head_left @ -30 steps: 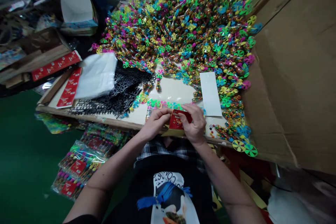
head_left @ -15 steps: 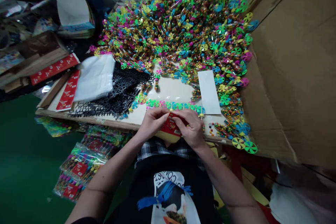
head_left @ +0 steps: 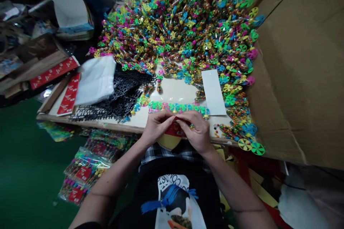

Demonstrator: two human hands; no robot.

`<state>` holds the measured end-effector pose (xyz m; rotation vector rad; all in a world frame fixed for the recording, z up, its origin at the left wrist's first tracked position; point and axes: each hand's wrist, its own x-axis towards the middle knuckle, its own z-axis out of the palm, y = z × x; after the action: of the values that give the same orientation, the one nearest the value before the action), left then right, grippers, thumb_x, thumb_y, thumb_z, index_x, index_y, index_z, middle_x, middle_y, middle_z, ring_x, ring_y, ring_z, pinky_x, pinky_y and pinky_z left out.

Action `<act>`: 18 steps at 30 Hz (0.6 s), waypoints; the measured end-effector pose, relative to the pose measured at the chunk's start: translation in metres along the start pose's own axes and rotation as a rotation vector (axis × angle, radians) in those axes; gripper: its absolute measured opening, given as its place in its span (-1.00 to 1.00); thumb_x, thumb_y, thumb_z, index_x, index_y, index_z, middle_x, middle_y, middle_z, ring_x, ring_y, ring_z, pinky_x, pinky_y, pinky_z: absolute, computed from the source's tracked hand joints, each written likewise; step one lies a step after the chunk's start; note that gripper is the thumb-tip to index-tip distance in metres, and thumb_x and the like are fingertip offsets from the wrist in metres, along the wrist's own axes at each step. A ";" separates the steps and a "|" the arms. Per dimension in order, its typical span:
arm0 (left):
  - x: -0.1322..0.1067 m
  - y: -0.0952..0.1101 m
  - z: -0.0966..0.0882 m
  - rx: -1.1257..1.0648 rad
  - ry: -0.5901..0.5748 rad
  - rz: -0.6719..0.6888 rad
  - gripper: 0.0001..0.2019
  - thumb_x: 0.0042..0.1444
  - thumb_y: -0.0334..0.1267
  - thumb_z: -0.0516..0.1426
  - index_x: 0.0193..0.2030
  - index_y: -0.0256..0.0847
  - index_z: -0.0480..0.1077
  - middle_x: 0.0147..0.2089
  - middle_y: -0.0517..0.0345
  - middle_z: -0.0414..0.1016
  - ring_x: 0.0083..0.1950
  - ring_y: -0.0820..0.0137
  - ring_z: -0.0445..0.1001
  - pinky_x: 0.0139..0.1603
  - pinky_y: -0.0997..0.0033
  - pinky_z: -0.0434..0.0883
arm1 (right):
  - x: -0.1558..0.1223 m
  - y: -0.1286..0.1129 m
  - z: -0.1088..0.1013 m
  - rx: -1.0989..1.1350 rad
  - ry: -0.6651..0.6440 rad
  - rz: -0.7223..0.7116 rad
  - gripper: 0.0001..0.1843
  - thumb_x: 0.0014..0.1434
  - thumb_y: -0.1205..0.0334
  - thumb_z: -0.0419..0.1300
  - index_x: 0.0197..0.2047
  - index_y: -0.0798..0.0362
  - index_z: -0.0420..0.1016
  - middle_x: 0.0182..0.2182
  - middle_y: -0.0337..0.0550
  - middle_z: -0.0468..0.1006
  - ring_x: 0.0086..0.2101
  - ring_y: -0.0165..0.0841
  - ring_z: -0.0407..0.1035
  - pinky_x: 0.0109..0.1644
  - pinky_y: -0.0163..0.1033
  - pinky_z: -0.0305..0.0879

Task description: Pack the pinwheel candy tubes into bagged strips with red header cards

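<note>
A person's left hand (head_left: 157,127) and right hand (head_left: 195,130) grasp a red printed card (head_left: 176,130) above a wooden board's edge (head_left: 88,123).
Their grip hides most of the card's print; a heap of pinwheel bead tubes (head_left: 182,25) lies at twelve o'clock.

A small red printed card (head_left: 175,130), mostly hidden, is pinched between the left hand (head_left: 157,127) and right hand (head_left: 195,129).

A row of pinwheel tubes (head_left: 177,107) blocks the left hand (head_left: 157,127) and right hand (head_left: 195,130) from going forward.
</note>
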<state>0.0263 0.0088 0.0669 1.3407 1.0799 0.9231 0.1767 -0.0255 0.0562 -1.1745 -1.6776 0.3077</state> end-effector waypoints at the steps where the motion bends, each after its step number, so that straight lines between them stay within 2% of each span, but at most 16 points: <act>1: 0.000 0.000 0.000 0.004 -0.003 -0.005 -0.70 -0.09 -0.01 0.24 -0.47 -0.26 0.51 -0.48 0.12 0.52 -0.45 0.45 0.39 -0.38 0.49 0.37 | 0.000 0.000 -0.001 0.019 0.000 0.003 -0.88 0.17 0.35 0.19 -0.23 -0.02 0.50 -0.35 -0.20 0.56 -0.28 -0.37 0.44 -0.19 -0.23 0.39; 5: 0.000 0.000 0.001 -0.010 0.000 -0.020 -0.69 -0.11 0.01 0.26 -0.50 -0.25 0.50 -0.50 0.13 0.51 -0.46 0.46 0.38 -0.38 0.48 0.36 | 0.000 0.001 -0.001 0.047 0.011 -0.001 -0.89 0.16 0.39 0.18 -0.33 -0.01 0.48 -0.39 -0.21 0.54 -0.30 -0.37 0.44 -0.20 -0.23 0.39; 11: -0.001 0.000 0.004 -0.090 0.024 -0.100 -0.65 -0.18 0.05 0.27 -0.53 -0.25 0.47 -0.53 0.17 0.47 -0.49 0.48 0.35 -0.44 0.50 0.32 | -0.002 0.001 -0.002 0.055 0.034 -0.025 -0.91 0.18 0.36 0.17 -0.33 -0.02 0.46 -0.40 -0.21 0.52 -0.30 -0.37 0.44 -0.19 -0.20 0.39; 18: 0.003 0.000 -0.001 -0.154 0.165 -0.146 -0.70 -0.28 -0.04 0.30 -0.55 -0.25 0.43 -0.56 0.23 0.44 -0.51 0.48 0.33 -0.47 0.49 0.30 | -0.006 -0.005 -0.013 0.120 -0.003 -0.162 -0.86 0.20 0.39 0.11 -0.22 -0.05 0.34 -0.30 -0.19 0.54 -0.12 -0.29 0.45 0.06 0.00 0.30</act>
<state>0.0259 0.0121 0.0669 1.0590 1.1909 0.9998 0.1846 -0.0371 0.0620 -0.9441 -1.7209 0.3040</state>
